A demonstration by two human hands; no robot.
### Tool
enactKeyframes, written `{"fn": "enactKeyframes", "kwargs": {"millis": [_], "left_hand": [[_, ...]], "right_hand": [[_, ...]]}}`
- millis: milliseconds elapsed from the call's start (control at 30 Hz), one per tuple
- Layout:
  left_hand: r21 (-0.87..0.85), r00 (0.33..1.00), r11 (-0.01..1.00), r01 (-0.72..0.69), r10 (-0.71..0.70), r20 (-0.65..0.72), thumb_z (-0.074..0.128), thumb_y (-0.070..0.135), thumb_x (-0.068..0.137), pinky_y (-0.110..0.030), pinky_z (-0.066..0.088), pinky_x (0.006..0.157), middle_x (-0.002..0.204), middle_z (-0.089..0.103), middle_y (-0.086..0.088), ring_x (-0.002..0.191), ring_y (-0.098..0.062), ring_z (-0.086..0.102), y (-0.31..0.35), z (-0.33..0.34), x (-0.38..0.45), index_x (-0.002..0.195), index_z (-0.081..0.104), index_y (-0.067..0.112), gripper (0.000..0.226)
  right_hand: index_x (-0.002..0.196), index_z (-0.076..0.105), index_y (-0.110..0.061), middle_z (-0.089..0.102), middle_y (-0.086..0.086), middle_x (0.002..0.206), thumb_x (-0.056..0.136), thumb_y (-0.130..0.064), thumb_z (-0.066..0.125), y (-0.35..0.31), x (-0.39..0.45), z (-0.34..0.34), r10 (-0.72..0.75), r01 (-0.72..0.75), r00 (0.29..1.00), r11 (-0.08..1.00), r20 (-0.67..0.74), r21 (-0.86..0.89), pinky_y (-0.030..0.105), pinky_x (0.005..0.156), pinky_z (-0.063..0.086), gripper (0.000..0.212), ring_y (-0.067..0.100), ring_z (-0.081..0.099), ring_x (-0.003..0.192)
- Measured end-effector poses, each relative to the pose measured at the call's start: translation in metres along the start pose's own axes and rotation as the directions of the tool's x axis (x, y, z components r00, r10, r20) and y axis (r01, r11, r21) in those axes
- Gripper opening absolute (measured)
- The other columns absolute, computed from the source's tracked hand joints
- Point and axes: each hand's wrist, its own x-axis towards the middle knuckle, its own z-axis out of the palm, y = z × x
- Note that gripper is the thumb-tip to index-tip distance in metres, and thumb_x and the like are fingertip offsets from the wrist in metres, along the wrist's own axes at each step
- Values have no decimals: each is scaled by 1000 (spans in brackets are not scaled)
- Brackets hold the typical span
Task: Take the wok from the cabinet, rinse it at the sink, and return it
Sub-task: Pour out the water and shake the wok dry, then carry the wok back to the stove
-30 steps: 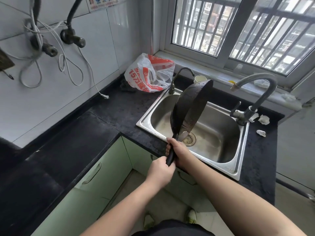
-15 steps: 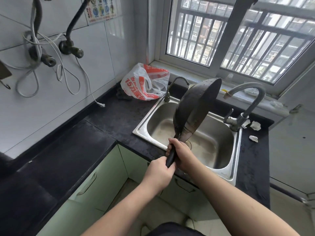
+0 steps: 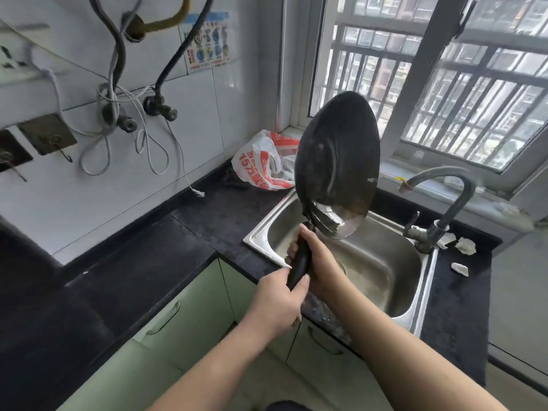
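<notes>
The black wok [image 3: 338,161] stands nearly upright above the left part of the steel sink [image 3: 382,262], its inside turned toward me and its bowl reaching up in front of the window. Both hands hold its dark handle. My left hand [image 3: 278,304] grips the handle's lower end. My right hand [image 3: 317,262] grips it higher up, close to the bowl. The curved grey faucet [image 3: 441,200] stands at the sink's right, with no water seen running. Pale green cabinet doors [image 3: 184,315] are shut below the counter.
A black stone counter [image 3: 142,262] runs along the tiled wall. A red and white plastic bag [image 3: 264,167] lies in the corner behind the wok. Hoses, valves and loose wires [image 3: 124,120] hang on the wall. Crumpled paper bits [image 3: 462,247] lie right of the faucet.
The wok has been lifted higher and turned so its inside faces me more. The view has risen, showing more wall and window. Both hands have kept their hold on the handle.
</notes>
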Motion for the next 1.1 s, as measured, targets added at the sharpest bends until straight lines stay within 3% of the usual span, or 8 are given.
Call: {"fn": "enactKeyframes", "kwargs": {"millis": [200,367,467,567,733,867,933,1100], "left_hand": [[-242,997,968,65,-71,-14,53,22,98,-25,43,42,55,56,-15,42,-25,51,33,15,-28,68,53,5,34],[-325,989,939,111,-135,-53,52,12,97,-24,42,40,57,55,-14,38,-21,48,49,38,-48,70,50,5,27],[-315,981,938,142,-176,-81,55,8,92,-24,43,43,56,57,-9,40,-22,51,49,46,-61,71,50,7,22],[-193,969,965,179,-207,-133,60,12,88,-23,44,44,52,59,-1,42,-20,57,46,50,-73,70,51,13,20],[-30,939,950,310,-311,-150,59,17,83,-19,42,42,60,63,-2,43,-11,58,42,48,-89,75,49,20,14],[-128,899,904,409,-423,-114,55,13,80,-26,49,50,60,65,-5,43,-15,60,38,41,-99,84,49,13,7],[-164,890,898,409,-432,-148,54,13,80,-33,52,52,61,63,-4,43,-19,60,32,39,-107,86,49,12,8],[-170,870,910,379,-413,-270,53,9,82,-27,47,43,56,57,-7,39,-20,56,18,33,-135,81,45,15,10]], "right_hand": [[68,50,-14,44,5,61,77,-33,69,-15,-21,-4,3,6,990,998,143,-59,27,54,39,29,16,43,53],[78,53,-11,48,6,68,74,-35,69,-28,-43,-16,-2,44,993,938,122,-344,28,55,40,29,15,46,59],[74,52,-13,45,2,66,79,-30,67,-30,-55,-19,-19,77,991,888,130,-454,32,60,36,23,16,43,63],[78,43,-12,35,-2,63,90,-16,60,-23,-65,-21,-6,81,987,880,160,-469,28,54,30,21,12,33,59],[77,46,-14,36,-4,64,88,-22,62,-5,-76,-22,-10,128,978,821,210,-557,29,57,30,21,11,34,60],[81,50,-6,40,0,71,81,-33,64,15,-86,-14,13,132,972,799,237,-586,32,62,34,30,12,39,65],[77,48,-12,38,-3,69,74,-41,64,24,-91,-7,45,113,969,792,242,-601,35,64,33,33,13,38,67],[73,41,-17,35,-7,65,82,-31,63,45,-104,16,89,137,948,753,306,-644,32,62,31,28,10,35,61]]}}
